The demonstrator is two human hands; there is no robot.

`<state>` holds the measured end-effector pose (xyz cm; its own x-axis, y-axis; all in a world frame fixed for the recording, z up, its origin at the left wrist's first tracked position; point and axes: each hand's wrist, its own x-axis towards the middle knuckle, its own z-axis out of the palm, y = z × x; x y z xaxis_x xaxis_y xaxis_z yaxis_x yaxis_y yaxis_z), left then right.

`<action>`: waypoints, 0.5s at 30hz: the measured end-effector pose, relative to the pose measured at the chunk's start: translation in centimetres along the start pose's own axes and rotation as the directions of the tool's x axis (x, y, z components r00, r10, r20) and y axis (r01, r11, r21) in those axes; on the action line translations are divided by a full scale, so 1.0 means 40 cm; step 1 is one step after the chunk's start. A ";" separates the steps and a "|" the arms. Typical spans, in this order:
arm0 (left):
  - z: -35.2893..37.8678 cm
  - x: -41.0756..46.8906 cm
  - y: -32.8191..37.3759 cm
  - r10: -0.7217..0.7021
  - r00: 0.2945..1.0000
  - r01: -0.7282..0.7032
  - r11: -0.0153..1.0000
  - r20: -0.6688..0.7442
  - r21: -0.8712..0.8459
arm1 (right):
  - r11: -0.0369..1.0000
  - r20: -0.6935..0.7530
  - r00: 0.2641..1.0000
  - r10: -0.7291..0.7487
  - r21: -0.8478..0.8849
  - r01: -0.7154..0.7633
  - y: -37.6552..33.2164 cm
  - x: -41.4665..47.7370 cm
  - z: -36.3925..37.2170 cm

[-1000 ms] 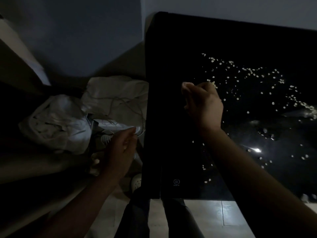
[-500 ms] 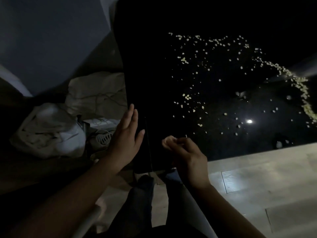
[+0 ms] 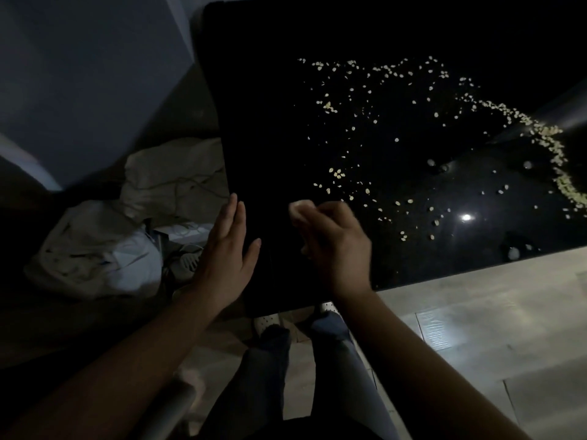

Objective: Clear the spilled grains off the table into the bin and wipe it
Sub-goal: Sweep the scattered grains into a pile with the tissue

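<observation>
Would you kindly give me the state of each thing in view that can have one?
left hand, open, fingers straight, at the left edge of the table.
right hand, fingers curled, seemingly pinching a small pale thing.
grains, scattered over the table, thickest at right.
table, dark, glossy, not yet cleared.
pale bags, crumpled on the floor beside it.

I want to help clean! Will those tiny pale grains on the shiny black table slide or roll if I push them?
They'd probably slide easily: tiny pale grains lie loose on a glossy black table showing a bright glint. Small and scattered, they're likely light; hard pushes may fling some off.
</observation>
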<state>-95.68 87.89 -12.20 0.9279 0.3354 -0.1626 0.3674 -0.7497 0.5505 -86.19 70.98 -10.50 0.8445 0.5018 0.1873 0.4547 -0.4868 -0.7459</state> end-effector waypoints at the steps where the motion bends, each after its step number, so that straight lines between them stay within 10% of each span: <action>1: 0.001 -0.003 -0.004 -0.012 1.000 0.012 1.000 -0.001 0.002 | 1.000 0.018 1.000 -0.008 -0.026 0.008 -0.009 0.007 0.032; 6: 0.003 -0.026 -0.031 -0.021 1.000 0.021 0.999 0.001 -0.034 | 0.983 0.058 0.993 -0.099 -0.148 0.106 0.020 0.035 0.096; 11: 0.007 -0.029 -0.028 0.003 1.000 -0.003 1.000 0.003 -0.028 | 0.954 -0.181 0.968 0.171 -0.214 -0.209 0.128 0.103 -0.045; 15: 0.005 -0.006 0.002 -0.015 1.000 0.015 1.000 0.026 -0.002 | 0.982 -0.201 0.974 0.109 -0.128 -0.136 0.093 0.091 -0.103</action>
<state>-95.87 87.63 -12.28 0.9238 0.3316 -0.1915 0.3808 -0.7433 0.5500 -80.26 68.08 -9.95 0.9284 0.2922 0.2297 0.3681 -0.6381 -0.6763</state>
